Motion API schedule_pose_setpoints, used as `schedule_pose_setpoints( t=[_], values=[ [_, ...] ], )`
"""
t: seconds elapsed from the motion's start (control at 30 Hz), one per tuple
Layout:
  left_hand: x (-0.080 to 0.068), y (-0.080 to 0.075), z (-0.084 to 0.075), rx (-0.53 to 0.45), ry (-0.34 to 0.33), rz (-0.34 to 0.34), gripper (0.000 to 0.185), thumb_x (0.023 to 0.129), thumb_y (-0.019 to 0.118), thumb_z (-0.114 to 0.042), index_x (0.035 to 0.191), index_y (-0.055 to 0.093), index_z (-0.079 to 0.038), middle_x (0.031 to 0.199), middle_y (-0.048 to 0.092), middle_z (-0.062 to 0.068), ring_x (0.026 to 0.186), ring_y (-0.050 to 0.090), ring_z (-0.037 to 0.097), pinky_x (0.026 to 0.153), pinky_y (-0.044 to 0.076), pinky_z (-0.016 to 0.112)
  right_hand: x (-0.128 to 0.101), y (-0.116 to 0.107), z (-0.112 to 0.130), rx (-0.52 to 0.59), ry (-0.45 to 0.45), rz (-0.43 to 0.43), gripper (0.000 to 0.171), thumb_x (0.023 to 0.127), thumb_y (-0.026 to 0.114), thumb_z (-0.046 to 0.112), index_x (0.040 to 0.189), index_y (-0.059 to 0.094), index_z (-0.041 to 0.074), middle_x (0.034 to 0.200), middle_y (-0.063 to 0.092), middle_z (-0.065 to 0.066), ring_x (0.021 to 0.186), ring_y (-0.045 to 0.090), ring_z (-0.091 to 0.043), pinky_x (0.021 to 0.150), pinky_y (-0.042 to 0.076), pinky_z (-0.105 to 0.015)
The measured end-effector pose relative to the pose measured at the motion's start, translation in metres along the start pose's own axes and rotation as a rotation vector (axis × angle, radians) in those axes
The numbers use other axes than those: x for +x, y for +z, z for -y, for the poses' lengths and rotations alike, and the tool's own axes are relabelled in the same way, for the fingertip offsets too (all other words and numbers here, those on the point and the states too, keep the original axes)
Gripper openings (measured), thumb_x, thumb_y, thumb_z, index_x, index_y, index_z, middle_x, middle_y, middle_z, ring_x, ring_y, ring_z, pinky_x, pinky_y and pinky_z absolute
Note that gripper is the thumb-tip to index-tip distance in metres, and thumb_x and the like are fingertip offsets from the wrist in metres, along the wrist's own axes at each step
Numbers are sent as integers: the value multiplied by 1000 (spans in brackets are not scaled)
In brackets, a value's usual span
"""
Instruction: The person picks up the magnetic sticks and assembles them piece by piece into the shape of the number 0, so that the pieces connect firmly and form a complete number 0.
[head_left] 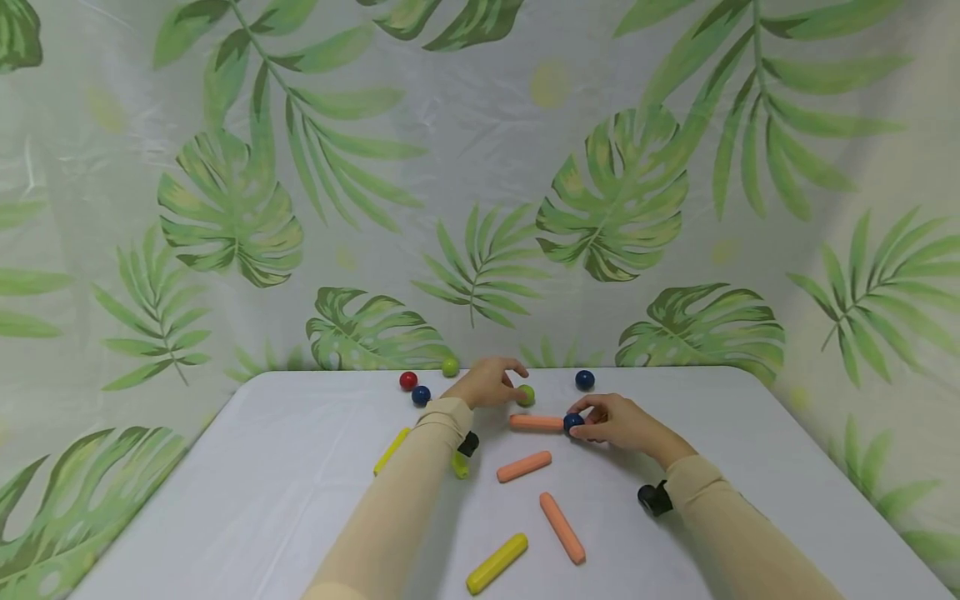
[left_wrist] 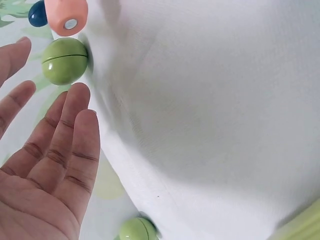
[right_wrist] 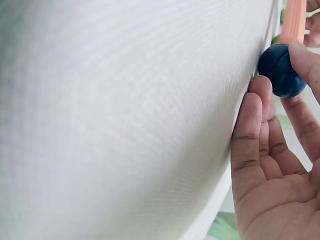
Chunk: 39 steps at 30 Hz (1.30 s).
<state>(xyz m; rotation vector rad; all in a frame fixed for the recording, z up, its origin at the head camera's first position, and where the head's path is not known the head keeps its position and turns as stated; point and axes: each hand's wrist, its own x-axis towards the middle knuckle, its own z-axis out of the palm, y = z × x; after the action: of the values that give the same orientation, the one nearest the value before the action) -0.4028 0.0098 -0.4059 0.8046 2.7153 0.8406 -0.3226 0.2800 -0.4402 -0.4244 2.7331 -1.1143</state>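
A white table (head_left: 300, 500) is seen in front of a leaf-printed curtain (head_left: 480, 167). Scattered on it are orange rods, one at the centre (head_left: 523, 467) and one toward 6 o'clock (head_left: 562, 527), and yellow rods, one at 6 o'clock (head_left: 497, 563) and one at 9 o'clock (head_left: 392, 450). Toward 12 o'clock small balls are found: a red ball (head_left: 408, 381), a dark blue ball (head_left: 421, 395), a far green ball (head_left: 450, 367) and another blue ball (head_left: 584, 380).

The right hand (head_left: 622, 423) is held at the 3 o'clock end of an orange rod (head_left: 536, 422); a navy ball (right_wrist: 280, 70) is pinched between thumb and curled fingertips (right_wrist: 260, 90), touching that rod's end.

The left hand (head_left: 487, 383) is kept open, fingers (left_wrist: 75, 125) straight and slightly apart. A green ball (left_wrist: 65, 61) lies just beyond the fingertips, at their 12 o'clock; whether it is touched cannot be told.
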Motion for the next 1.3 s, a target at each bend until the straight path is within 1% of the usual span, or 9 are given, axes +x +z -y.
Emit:
schedule_pose_setpoints(
  t=[0.27, 0.43, 0.57, 0.73, 0.93, 1.13, 1.3],
  values=[
    [7, 6, 4, 7, 7, 1, 45, 98, 80, -29, 140, 70, -15, 117, 77, 11, 99, 71, 19, 84, 56, 34, 1, 1, -2, 6, 0, -1, 39, 99, 80, 29, 130, 71, 7, 93, 69, -5, 79, 63, -17, 71, 51, -34],
    [6, 8, 2, 12, -9, 6, 45, 99, 80, -29, 140, 70, -15, 117, 76, 11, 96, 69, 17, 83, 54, 33, -1, 2, 0, 12, 2, -1, 39, 99, 80, 28, 130, 71, 6, 93, 70, -6, 79, 63, -17, 71, 51, -34],
    [6, 10, 2, 21, -5, -1, 44, 99, 79, -28, 140, 70, -15, 116, 76, 11, 95, 67, 16, 82, 54, 32, -2, 2, 2, 13, 4, -2, 39, 99, 79, 27, 130, 70, 5, 94, 70, -6, 79, 63, -17, 71, 51, -34],
    [9, 12, 2, 28, 2, -16, 41, 99, 80, -25, 138, 72, -13, 117, 76, 13, 97, 68, 17, 84, 54, 33, -2, 2, 3, 13, 11, -5, 39, 99, 80, 27, 130, 70, 6, 93, 69, -6, 79, 61, -17, 71, 50, -34],
    [10, 14, 1, 32, -9, -24, 38, 99, 80, -21, 135, 74, -14, 118, 77, 13, 99, 70, 18, 87, 55, 34, -2, 2, 4, 12, 6, -2, 38, 99, 79, 26, 130, 70, 6, 94, 70, -6, 80, 62, -17, 72, 51, -34],
    [10, 15, 1, 46, -5, -26, 36, 98, 80, -19, 134, 75, -13, 115, 80, 12, 97, 72, 18, 84, 55, 31, -3, 2, 5, 21, 1, 5, 38, 99, 79, 26, 130, 70, 5, 95, 70, -8, 80, 63, -17, 73, 52, -34],
    [10, 15, -1, 43, -1, -21, 37, 96, 82, -16, 132, 75, -12, 118, 79, 13, 103, 73, 22, 86, 57, 33, -3, 1, 6, 18, 11, 2, 38, 100, 79, 26, 130, 70, 5, 95, 69, -8, 80, 62, -17, 72, 51, -34]
  ],
)
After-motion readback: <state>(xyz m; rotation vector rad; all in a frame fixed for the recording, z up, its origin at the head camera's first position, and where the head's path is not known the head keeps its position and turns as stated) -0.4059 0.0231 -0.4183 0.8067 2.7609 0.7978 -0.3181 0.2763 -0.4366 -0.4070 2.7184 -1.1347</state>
